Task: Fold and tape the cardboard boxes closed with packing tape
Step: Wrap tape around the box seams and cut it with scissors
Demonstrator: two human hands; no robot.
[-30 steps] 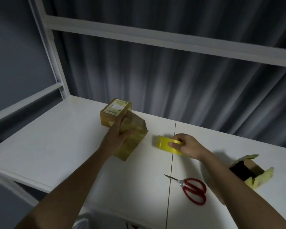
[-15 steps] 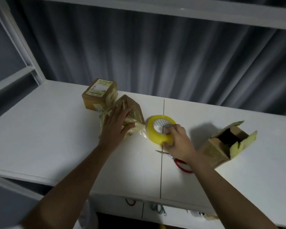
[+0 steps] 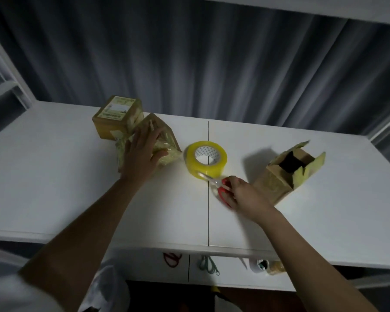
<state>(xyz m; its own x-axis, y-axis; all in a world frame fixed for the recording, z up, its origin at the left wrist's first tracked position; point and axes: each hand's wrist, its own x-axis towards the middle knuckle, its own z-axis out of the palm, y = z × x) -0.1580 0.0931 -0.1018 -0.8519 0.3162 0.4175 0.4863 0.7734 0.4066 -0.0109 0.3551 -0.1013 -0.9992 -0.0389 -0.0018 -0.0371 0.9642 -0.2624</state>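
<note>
Gripped red-handled scissors (image 3: 221, 188) with right hand (image 3: 245, 195), fingers curled at handles, blades touching tape roll (image 3: 205, 159) just beyond. Pressed left hand (image 3: 142, 154), fingers straight, flat on taped box (image 3: 164, 143) at centre-left. Spotted labelled closed box (image 3: 117, 117) touching it behind, open-flapped box (image 3: 286, 174) right of scissors. Noted white table (image 3: 54, 176), grey curtain (image 3: 189, 64) behind.

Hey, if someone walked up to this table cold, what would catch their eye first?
Probably the yellow roll of packing tape lying flat at the middle of the white table. Just in front of it the right hand is on the red-handled scissors, while the left hand presses on a taped box. At the right stands an open box, flaps up.
</note>
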